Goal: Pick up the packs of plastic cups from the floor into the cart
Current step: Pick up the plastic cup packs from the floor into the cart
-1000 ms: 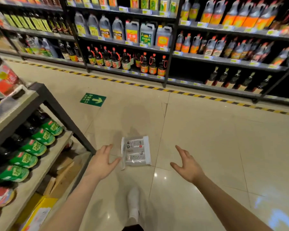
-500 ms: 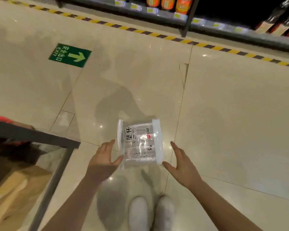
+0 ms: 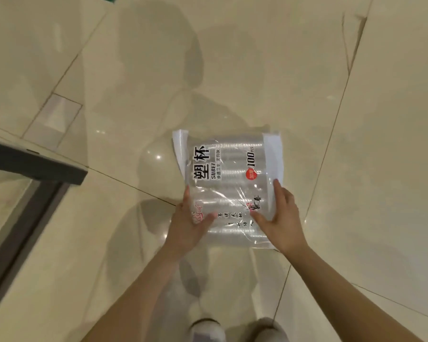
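Observation:
A clear pack of plastic cups (image 3: 230,169) with white end strips and black print lies flat on the beige tiled floor (image 3: 356,119), just ahead of my feet. My left hand (image 3: 189,227) grips its near left edge, thumb on top and fingers along the side. On the near right edge my right hand (image 3: 281,218) holds it the same way. The pack sits between both hands. No cart is recognisable in this view.
The corner of a dark metal rack frame (image 3: 35,169) juts in from the left edge, close to my left arm. My two white shoes (image 3: 208,329) stand at the bottom of the view. Tile joints cross the glossy floor.
I have bent much lower, so the shelves left the view and the pack looks larger. Both hands moved in from beside the pack and now hold its near edges.

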`<state>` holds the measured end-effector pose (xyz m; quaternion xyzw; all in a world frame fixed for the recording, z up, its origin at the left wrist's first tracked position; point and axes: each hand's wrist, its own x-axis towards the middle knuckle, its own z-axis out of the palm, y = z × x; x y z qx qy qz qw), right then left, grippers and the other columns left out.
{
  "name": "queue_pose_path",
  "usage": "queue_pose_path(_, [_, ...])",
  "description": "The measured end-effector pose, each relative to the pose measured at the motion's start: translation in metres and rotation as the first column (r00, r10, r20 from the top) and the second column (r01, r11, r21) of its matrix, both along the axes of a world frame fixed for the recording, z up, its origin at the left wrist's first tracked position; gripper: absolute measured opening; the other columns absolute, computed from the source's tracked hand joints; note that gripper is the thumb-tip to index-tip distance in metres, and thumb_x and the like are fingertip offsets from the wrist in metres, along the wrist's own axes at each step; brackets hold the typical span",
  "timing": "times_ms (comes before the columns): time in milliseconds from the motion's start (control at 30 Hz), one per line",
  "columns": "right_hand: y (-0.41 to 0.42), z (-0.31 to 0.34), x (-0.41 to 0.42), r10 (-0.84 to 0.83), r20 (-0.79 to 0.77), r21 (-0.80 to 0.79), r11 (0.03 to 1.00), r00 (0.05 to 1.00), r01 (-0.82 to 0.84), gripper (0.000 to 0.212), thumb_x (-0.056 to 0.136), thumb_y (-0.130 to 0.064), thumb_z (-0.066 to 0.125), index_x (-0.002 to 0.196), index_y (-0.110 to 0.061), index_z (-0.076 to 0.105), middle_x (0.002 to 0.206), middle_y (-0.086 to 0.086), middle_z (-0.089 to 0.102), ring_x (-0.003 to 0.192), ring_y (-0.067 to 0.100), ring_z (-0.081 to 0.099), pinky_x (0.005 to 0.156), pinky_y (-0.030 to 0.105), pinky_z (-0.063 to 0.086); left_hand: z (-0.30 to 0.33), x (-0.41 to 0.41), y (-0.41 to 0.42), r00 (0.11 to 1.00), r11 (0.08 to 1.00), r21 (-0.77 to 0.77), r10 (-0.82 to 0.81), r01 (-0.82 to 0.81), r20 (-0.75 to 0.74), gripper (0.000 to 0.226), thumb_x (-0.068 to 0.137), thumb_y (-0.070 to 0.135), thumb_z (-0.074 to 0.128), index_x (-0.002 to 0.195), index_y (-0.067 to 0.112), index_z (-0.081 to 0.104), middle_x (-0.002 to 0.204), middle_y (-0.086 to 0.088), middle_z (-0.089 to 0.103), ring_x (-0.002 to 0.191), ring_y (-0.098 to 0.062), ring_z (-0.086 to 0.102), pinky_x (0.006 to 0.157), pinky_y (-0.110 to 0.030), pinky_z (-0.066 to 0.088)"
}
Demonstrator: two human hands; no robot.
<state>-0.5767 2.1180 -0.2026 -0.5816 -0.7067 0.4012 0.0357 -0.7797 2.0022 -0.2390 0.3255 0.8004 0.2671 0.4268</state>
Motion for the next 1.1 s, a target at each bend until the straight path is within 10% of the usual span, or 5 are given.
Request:
queue_pose_path(267, [-0.003, 0.117, 0.0, 0.032, 0.003, -0.006, 0.999, 0.999, -0.032, 0.095, 0.077, -0.028, 0.076, 0.151, -0.02, 0.017, 0.139, 0.011, 0.039, 0.128, 0.026, 0.038, 0.103, 0.027, 0.027, 0.124, 0.006, -0.018, 0.996, 0.99, 0.113, 0.084, -0.083, 0.004, 0.091, 0.078, 0.057, 0.06, 0.152, 0.027, 0.016, 0.144, 0.009, 0.04, 0.13, -0.003, 0.038, 0.101, -0.008, 0.028])
queue_pose_path(467, [-0.013, 0.329, -0.012, 0.12, -0.01, 0.005, 0.993, 0.993, -0.12, 0.093, 0.079, -0.032, 0.074, 0.151, -0.028, 0.014, 0.137, 0.012, 0.038, 0.123, 0.027, 0.043, 0.101, 0.03, 0.034, 0.315, -0.008, -0.041, 0.987, 0.98, 0.115, 0.161, -0.163, 0.025, 0.079, 0.081, 0.063, 0.051, 0.148, 0.047, 0.012, 0.123, -0.003, 0.06, 0.115, -0.015, 0.055, 0.098, -0.041, 0.045])
queue_pose_path(700, [-0.034, 0.536, -0.017, 0.233, -0.092, 0.063, 0.972, 0.968, -0.228, 0.092, 0.082, -0.032, 0.071, 0.149, -0.035, 0.009, 0.141, 0.01, 0.033, 0.125, 0.023, 0.041, 0.095, 0.023, 0.031, 0.546, -0.01, -0.068, 0.981, 0.955, 0.231, 0.193, -0.186, -0.007, 0.072, 0.093, 0.037, 0.056, 0.149, 0.044, 0.011, 0.142, 0.033, 0.024, 0.122, 0.003, 0.041, 0.098, -0.01, 0.03])
queue_pose_path(933, [-0.053, 0.628, -0.025, 0.496, -0.108, 0.117, 0.867, 0.861, -0.485, 0.096, 0.078, -0.053, 0.068, 0.15, -0.035, 0.009, 0.127, 0.002, 0.038, 0.121, 0.019, 0.043, 0.088, 0.022, 0.034, 0.68, -0.007, -0.129, 0.919, 0.866, 0.381, 0.385, -0.325, -0.091, 0.069, 0.089, 0.025, 0.064, 0.145, 0.043, 0.027, 0.145, 0.017, 0.035, 0.136, -0.004, 0.032, 0.11, -0.022, 0.027])
queue_pose_path(1100, [-0.064, 0.705, -0.061, 0.684, -0.038, 0.326, 0.697, 0.728, -0.638, 0.092, 0.075, -0.063, 0.063, 0.149, -0.036, 0.018, 0.12, 0.007, 0.043, 0.122, 0.021, 0.036, 0.094, 0.034, 0.043, 0.786, 0.001, -0.202, 0.869, 0.841, 0.451, 0.435, -0.299, -0.235, 0.07, 0.09, 0.021, 0.064, 0.137, 0.057, 0.026, 0.132, 0.032, 0.043, 0.098, 0.003, 0.054, 0.085, -0.005, 0.041])
